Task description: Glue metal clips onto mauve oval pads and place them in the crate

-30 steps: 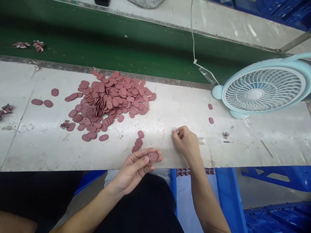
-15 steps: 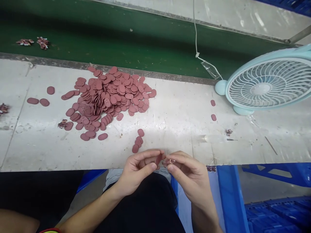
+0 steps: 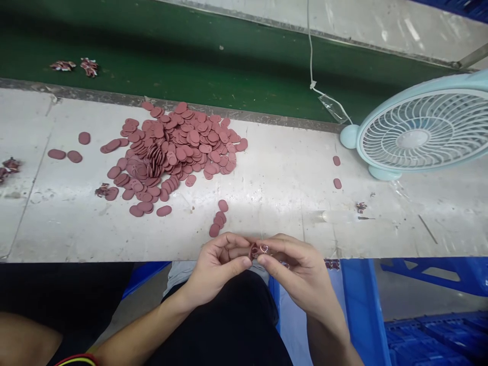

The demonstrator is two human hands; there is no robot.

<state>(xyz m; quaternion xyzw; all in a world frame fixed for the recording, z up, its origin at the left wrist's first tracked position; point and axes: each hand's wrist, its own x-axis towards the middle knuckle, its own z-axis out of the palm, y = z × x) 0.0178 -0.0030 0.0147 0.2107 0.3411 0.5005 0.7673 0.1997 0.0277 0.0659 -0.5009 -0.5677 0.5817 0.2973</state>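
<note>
My left hand (image 3: pixel 213 269) is closed, pinching a reddish oval disc (image 3: pixel 251 251) edge-on between thumb and fingers. My right hand (image 3: pixel 301 269) pinches a small ring-shaped piece (image 3: pixel 264 248), dark red with a pale edge, right beside the disc. The two sets of fingertips meet at the table's front edge; whether the piece touches the disc I cannot tell. Part of another small piece shows under my right fingers. Just beyond my left hand lies a short row of oval discs (image 3: pixel 218 220). Farther back is a big heap of the same discs (image 3: pixel 194 137).
A light blue fan (image 3: pixel 414 138) stands at the right, its cord running back. Near it lie two discs, a small clump (image 3: pixel 361 207) and a clear tube with a dark thin tip (image 3: pixel 366 218). Behind the white table (image 3: pixel 278 173) runs a green belt (image 3: pixel 229 71) with two clumps. Below right is a blue crate (image 3: pixel 362 305).
My hands have come closer together, bringing the ring-shaped piece right up beside the disc. The whole view has shifted slightly, so the table's things appear a little farther right.
</note>
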